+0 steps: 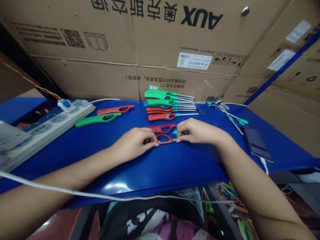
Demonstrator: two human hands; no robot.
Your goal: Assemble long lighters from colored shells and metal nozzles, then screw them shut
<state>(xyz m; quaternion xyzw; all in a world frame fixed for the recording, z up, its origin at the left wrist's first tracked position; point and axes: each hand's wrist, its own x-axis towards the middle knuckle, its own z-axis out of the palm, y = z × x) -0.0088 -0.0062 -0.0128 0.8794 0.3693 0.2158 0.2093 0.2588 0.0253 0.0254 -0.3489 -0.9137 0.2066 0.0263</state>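
My left hand [136,141] is closed, thumb and fingers pinching a red lighter casing half [165,142] near its trigger loop, just above the table. My right hand [193,131] is closed at the casing's right end. Its fingertips pinch a small grey metal piece [174,140] that meets the casing; the rest of it is hidden by the fingers. Right behind lies another red casing half [161,128], partly covered by my left hand. A small teal plastic part [175,132] rests beside my right fingertips.
Several assembled lighters [165,102] with metal tubes are piled at the back. Left are a green casing [97,120], a red casing [115,110] and a power strip [60,116]. A phone [257,143] and loose tubes [235,125] lie right. A white cable [100,194] crosses in front.
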